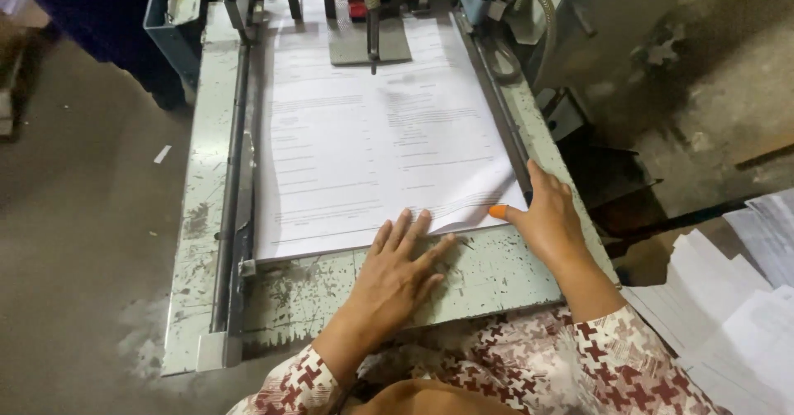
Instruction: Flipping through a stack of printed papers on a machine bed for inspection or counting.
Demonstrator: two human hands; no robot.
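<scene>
Resting flat on paper stack [372, 150]: left hand [395, 270]

One head-worn view — looking steeply down, close over the worn table [331, 291].

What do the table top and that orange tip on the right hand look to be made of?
Table top: likely painted metal, pale green, the paint chipped to dark patches. Orange tip on the right hand: probably a rubber fingertip cover, smooth and matte; too small to be sure.

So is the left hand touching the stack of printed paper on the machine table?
Touching: in the head view the left hand lies flat with its fingertips overlapping the near edge of the paper stack.
</scene>
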